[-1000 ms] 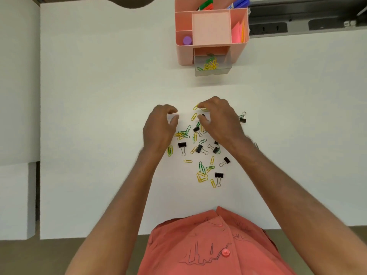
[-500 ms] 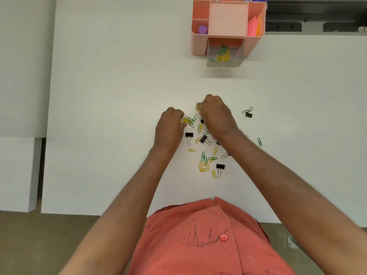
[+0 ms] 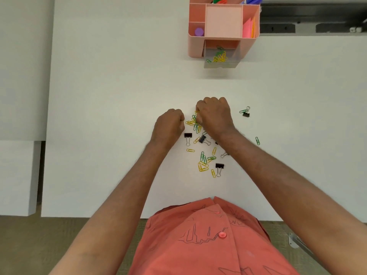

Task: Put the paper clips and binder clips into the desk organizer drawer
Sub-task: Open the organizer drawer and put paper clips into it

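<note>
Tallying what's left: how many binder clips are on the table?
6 binder clips: one by the left hand, one mid-pile, one at the pile's near edge, one far right, two half-hidden under the right forearm. More may hide under the hands.

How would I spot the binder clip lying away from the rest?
Start at the right hand on the white desk. Just to its right lies a black binder clip, outside the main scatter. Unlike the other binder clips, it touches a green paper clip.
</note>
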Demonstrator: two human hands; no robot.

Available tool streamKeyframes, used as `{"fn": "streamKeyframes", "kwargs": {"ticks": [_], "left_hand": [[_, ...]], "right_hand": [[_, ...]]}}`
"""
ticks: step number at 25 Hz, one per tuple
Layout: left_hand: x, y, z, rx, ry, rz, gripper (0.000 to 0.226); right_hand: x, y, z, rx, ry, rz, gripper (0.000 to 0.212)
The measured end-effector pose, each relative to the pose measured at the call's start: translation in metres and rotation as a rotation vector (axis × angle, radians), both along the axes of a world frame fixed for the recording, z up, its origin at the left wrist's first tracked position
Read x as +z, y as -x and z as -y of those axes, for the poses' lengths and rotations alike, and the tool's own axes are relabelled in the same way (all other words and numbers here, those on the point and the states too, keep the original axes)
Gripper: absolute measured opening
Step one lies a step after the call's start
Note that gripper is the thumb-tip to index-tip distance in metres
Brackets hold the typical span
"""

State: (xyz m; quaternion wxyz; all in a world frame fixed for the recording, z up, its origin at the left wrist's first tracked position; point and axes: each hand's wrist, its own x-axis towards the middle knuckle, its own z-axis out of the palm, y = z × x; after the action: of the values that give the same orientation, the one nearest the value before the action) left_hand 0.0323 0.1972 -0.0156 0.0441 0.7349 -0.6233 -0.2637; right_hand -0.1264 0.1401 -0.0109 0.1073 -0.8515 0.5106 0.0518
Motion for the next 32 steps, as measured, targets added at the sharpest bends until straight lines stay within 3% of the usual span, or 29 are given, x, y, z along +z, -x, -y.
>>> {"fn": "streamKeyframes", "kwargs": {"ticks": [2, 5, 9, 12, 14, 17, 21, 27, 32], "left_hand": [[0.000, -0.003, 0.002, 0.018, 0.000, -0.027, 0.020], [0.005, -0.010, 0.006, 0.174, -0.030, -0.220, 0.020], [0.028, -0.006, 0.024, 0.313, -0.012, -0.481, 0.017], [0.055, 0.010, 0.067, 0.317, 0.167, -0.601, 0.024], [0.072, 0.025, 0.104, 0.244, 0.347, -0.558, 0.023], [0.081, 0.048, 0.151, 0.080, 0.487, -0.395, 0.018], [0.067, 0.059, 0.175, -0.018, 0.401, -0.089, 0.023], [0.052, 0.047, 0.141, 0.052, 0.489, -0.149, 0.024], [0.026, 0.016, 0.071, 0.142, 0.331, -0.197, 0.022]], "right_hand": [[0.001, 0.002, 0.004, -0.025, -0.034, 0.014, 0.019], [0.004, 0.007, 0.010, -0.093, -0.120, 0.104, 0.017], [0.012, 0.028, 0.014, -0.307, -0.299, 0.479, 0.012], [0.021, 0.043, 0.027, -0.607, -0.291, 0.757, 0.011], [0.029, 0.051, 0.039, -0.687, -0.209, 0.817, 0.011], [0.042, 0.058, 0.055, -0.663, -0.101, 0.797, 0.012], [0.051, 0.061, 0.071, -0.587, -0.022, 0.691, 0.017], [0.056, 0.046, 0.107, -0.438, 0.137, 0.482, 0.022], [0.053, 0.036, 0.116, -0.429, 0.125, 0.474, 0.021]]}}
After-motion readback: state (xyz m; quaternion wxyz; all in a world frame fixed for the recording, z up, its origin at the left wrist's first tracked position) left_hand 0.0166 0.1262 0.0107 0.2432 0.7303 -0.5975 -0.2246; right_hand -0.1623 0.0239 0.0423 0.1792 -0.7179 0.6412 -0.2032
